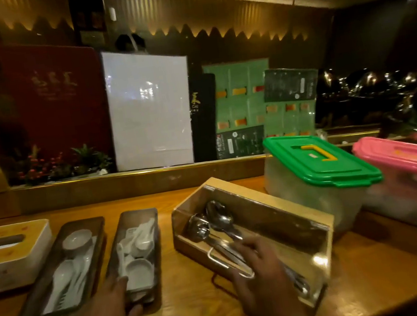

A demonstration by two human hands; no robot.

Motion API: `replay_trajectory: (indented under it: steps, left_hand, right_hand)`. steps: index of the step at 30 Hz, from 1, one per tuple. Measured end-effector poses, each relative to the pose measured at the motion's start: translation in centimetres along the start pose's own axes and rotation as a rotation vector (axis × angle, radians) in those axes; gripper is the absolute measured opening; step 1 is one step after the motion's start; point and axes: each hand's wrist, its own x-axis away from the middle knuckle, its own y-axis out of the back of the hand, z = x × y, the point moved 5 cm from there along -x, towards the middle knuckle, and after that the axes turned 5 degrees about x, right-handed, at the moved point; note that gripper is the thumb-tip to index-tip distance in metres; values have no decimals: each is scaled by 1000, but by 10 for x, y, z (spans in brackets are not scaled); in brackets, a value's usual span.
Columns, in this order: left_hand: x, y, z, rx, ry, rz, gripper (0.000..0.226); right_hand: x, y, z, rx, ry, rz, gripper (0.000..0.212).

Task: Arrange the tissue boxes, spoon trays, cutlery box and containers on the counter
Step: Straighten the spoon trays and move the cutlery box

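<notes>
hiding spoon handles in the cutlery box [253,229], right hand [260,280] blurs.

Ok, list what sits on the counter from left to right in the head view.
Tissue box → left spoon tray → right spoon tray → cutlery box → green-lidded container → pink-lidded container.

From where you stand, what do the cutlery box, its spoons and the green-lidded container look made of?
Cutlery box: likely light wood, matte, with a clear glossy cover that catches the light. Spoons: polished metal, mirror-bright. Green-lidded container: plastic, with cloudy see-through walls and an opaque, moulded lid.
</notes>
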Motion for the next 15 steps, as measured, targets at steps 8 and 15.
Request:
replay_trajectory:
  steps: [8,15]
  left_hand:
    - [-61,13,-66,262,-99,-152,68]
    - [-112,-18,-105,807,-24,1,101]
  right_hand:
    - [55,63,-125,-106,-661,-91,90]
    - [58,40,-127,-93,-717,-97,124]
